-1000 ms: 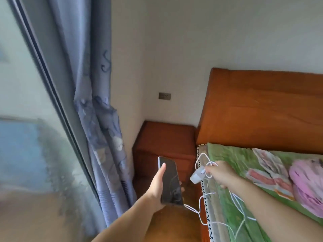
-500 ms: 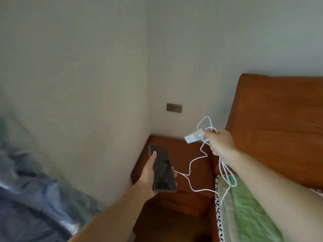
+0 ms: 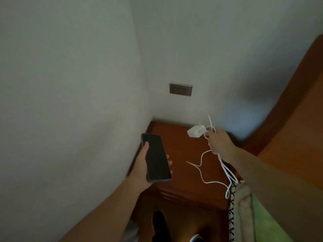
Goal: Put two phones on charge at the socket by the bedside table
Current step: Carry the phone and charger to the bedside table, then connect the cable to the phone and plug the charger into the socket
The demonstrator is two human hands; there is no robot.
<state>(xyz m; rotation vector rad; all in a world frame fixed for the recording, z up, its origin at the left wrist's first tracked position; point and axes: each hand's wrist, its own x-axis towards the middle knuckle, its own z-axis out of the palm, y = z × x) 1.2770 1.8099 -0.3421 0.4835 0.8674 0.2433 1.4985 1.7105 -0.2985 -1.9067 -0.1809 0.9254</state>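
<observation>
A person stands in the corner of a bedroom, both bare arms reaching out over a wooden bedside surface [image 3: 176, 151] set against the far wall [image 3: 227, 49].

The left hand [image 3: 144, 165] cradles a dark phone [image 3: 156, 158], screen up and unlit. The thumb lies along the phone's left edge and the fingertips curl round its right edge. The phone is held above the near left part of the surface, close to the left-hand wall.

The right hand [image 3: 218, 144] is closed round a bunch of white cable [image 3: 225, 169] at the far right of the surface, with a white charger plug [image 3: 195, 132] sticking out to the left of its fingers. Loops of the cable rise above the hand. Others hang below it to the edge of the bed [image 3: 243, 203]. One strand trails left across the surface and ends just short of the phone, not touching it. Whether that strand rests on the wood or hangs above it cannot be told.

A grey wall socket [image 3: 180, 89] sits on the far wall above the surface, well apart from the plug and with nothing plugged in. A wooden headboard [image 3: 293, 130] rises at right. A green cover [image 3: 269, 224] lies on the bed at near right, and a dark shoe [image 3: 159, 222] shows on the floor below.
</observation>
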